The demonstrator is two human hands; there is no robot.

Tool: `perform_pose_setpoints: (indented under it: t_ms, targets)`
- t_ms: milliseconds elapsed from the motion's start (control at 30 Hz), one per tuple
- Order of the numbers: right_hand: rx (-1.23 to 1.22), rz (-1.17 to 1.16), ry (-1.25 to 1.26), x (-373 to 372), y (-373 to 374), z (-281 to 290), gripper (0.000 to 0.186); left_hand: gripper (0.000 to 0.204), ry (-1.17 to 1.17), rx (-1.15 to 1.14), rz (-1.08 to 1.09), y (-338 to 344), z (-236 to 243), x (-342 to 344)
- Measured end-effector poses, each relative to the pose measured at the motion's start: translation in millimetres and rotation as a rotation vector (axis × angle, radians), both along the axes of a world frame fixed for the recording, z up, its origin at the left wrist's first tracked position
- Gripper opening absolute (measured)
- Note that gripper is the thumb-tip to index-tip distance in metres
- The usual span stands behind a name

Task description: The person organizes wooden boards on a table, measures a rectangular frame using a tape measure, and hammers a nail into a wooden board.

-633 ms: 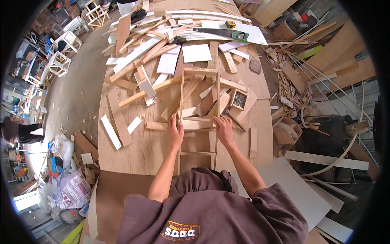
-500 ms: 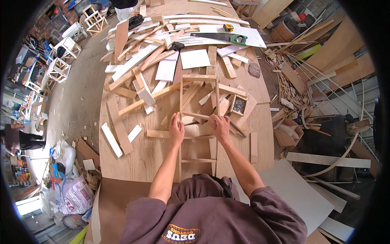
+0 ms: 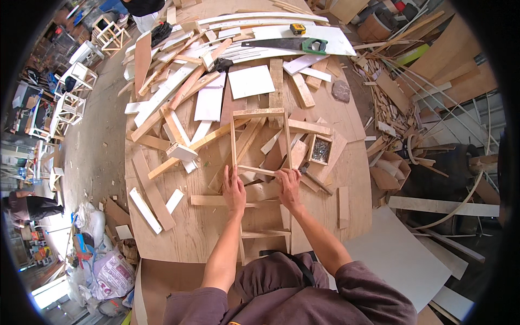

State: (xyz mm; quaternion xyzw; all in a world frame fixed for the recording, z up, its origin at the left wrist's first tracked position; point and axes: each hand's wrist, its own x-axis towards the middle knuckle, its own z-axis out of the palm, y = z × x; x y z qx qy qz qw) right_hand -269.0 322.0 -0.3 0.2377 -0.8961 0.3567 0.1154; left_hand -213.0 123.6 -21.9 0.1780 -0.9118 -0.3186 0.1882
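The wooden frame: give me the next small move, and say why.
I'd probably have the right hand nudge its end of the cross-slat slightly away from the body. In this view the slat slants, right end nearer the person, out of line with the wooden frame's top bar; the left hand is by the other end.

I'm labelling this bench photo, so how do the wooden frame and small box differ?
The wooden frame is long and ladder-like; the small box is compact. The frame is open between bars; the box holds metal bits. The left hand and right hand hold the frame; neither touches the box. Both look wooden.
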Motion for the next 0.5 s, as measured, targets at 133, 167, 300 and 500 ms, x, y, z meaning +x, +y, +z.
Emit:
perform_pose_setpoints:
  t_ms: [133,167,300,500]
  targets:
    - [-0.059,-0.030,0.015,4,1,-4,0.038,0.055,0.015,-0.041,-0.028,0,4,1]
    - [-0.068,-0.027,0.013,5,1,-4,0.038,0.053,0.007,-0.026,-0.021,0,3,0]
    - [-0.076,0.005,-0.015,0,-5,1,0.035,0.044,0.000,0.030,0.005,-6,-8,2]
    - [0.025,-0.039,-0.003,-1,-2,1,0.032,0.034,-0.015,0.051,0.042,-5,-12,-1]
